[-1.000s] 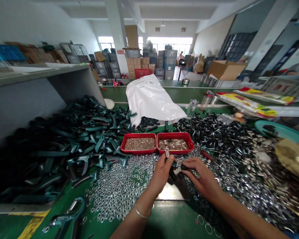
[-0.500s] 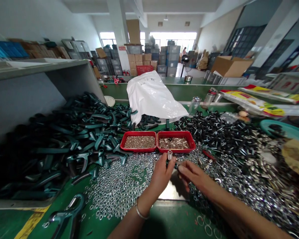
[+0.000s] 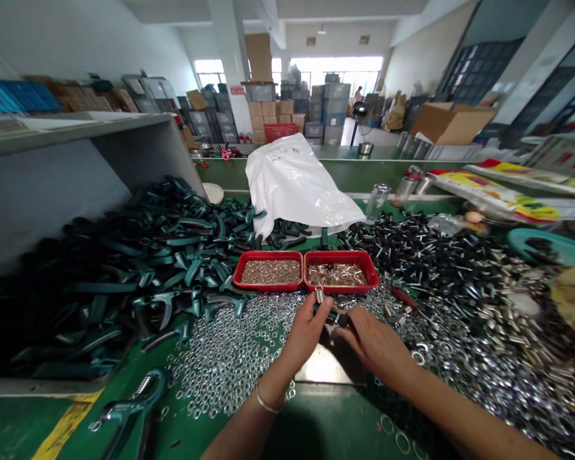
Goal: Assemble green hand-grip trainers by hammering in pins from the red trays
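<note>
Above a metal plate (image 3: 323, 369) at the front of the bench, my left hand (image 3: 307, 327) is closed around a hand grip strengthener, mostly hidden by the fingers. Its coil spring (image 3: 319, 294) sticks up past my left fingertips. My right hand (image 3: 377, 342) is closed at the other end, its fingers on a small black knob (image 3: 344, 320) that sits against the grip. The knob's far side is hidden. A teal hand grip (image 3: 141, 409) with a spring lies at the lower left.
Two red trays (image 3: 306, 281) of small metal pins stand just beyond my hands. Teal handles (image 3: 172, 255) are heaped to the left, metal nuts (image 3: 230, 358) in front of them. Black knobs with screws (image 3: 426, 262) and metal sleeves (image 3: 517, 319) cover the right. Behind lies a white bag (image 3: 301, 185).
The spring has tipped and shifted slightly left with my left hand. My right hand has turned over the work, and the black knob now shows at its fingertips.
</note>
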`<state>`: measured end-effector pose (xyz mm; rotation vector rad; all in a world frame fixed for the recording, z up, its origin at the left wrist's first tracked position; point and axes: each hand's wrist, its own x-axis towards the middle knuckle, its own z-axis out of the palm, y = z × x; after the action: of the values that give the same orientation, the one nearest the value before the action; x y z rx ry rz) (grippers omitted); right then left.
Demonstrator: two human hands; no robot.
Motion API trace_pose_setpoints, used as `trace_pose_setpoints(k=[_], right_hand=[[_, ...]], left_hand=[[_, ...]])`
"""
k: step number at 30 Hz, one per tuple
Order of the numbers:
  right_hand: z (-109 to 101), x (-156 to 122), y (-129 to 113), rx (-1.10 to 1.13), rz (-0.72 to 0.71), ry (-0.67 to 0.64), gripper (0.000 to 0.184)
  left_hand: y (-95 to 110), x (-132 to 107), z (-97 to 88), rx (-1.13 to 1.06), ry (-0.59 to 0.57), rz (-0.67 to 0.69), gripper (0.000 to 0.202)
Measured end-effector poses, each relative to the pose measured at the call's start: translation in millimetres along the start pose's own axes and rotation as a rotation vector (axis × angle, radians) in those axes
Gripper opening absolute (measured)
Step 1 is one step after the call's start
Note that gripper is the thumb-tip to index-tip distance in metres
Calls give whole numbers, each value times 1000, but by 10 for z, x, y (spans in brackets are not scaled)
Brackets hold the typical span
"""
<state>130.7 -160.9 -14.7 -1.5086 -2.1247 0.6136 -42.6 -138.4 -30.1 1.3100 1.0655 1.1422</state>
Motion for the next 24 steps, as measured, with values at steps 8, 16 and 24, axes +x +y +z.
trace_pose_setpoints(k=[8, 16, 24], right_hand=[[-68, 68, -146, 785, 181, -489, 54], [-41, 110, -100, 260, 74, -69, 43], [-12, 59, -82, 473, 170, -368, 58]], left_hand=[[145, -77, -70, 96, -1, 143, 29], [131, -34, -79, 88, 22, 97, 28], [36, 2, -104, 253, 1, 94, 26]])
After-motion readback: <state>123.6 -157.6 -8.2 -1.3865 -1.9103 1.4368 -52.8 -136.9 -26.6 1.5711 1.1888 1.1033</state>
